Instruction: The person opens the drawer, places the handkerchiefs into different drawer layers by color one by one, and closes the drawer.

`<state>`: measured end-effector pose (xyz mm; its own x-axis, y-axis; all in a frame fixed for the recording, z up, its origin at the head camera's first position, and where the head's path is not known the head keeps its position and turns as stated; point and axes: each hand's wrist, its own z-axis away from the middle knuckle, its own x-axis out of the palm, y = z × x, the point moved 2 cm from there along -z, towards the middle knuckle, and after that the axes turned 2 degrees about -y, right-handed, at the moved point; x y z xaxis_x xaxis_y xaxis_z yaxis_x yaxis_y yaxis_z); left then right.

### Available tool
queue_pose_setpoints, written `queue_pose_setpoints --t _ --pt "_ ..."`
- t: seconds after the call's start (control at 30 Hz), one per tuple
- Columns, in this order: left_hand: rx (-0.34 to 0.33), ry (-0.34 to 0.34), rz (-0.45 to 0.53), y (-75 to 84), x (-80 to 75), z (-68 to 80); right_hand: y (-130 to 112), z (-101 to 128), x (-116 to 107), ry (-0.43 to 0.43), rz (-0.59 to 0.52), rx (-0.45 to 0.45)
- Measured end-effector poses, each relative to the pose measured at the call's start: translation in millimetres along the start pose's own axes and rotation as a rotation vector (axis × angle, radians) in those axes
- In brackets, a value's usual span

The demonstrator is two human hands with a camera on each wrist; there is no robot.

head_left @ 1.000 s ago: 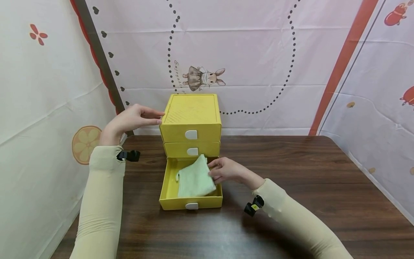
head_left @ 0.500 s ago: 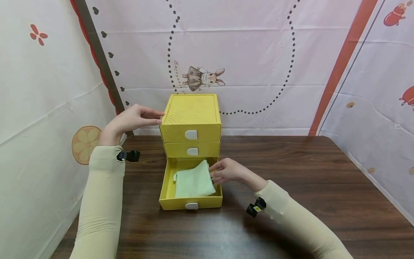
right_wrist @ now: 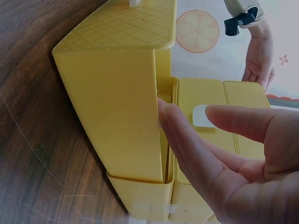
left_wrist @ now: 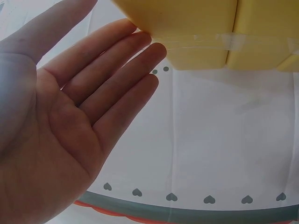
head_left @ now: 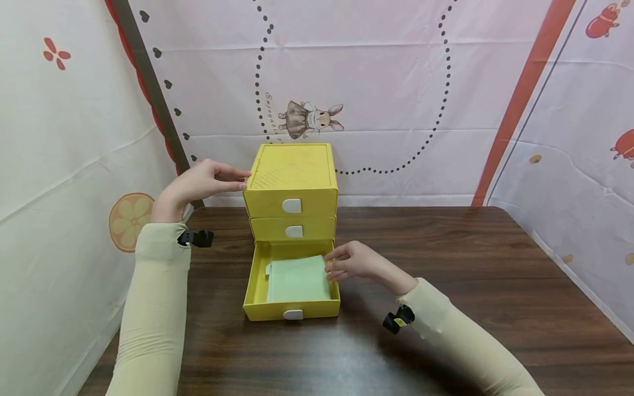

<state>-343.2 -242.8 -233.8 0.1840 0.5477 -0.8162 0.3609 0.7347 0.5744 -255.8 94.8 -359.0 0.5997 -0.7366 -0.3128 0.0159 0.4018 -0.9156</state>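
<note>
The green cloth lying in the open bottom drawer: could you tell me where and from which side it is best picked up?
Probably the right edge of the green cloth, pinched from above. It lies flat and folded inside the bottom drawer, whose walls block a sideways approach, so only the top is open. The right hand already rests at that edge.

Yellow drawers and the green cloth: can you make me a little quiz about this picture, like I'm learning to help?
1. True or false: the green cloth lies flat inside the bottom drawer, which is pulled out.
2. Which hand is at the top corner of the yellow drawer box? A) the left hand B) the right hand C) neither
3. Fill the gap: the two upper drawers, each with a white handle, are pushed ____.

Key: 1 true; 2 A, its straight fingers reach the box's top left corner; 3 in (closed).
</note>
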Motion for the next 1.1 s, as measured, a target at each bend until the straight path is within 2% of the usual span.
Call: queue_pose_setpoints --t 0.63,0.87,1.1 --pt "0.006 -0.006 0.028 0.9 -0.1 0.1 4.3 17.6 4.9 -0.040 0.003 -0.104" --pt "0.006 -0.010 0.037 0.9 0.1 -0.5 7.6 21.2 13.2 -0.024 -0.029 -0.099" --pt "0.013 -0.010 0.036 0.9 0.3 -0.4 8.7 26.4 22.5 -0.071 -0.101 -0.125"
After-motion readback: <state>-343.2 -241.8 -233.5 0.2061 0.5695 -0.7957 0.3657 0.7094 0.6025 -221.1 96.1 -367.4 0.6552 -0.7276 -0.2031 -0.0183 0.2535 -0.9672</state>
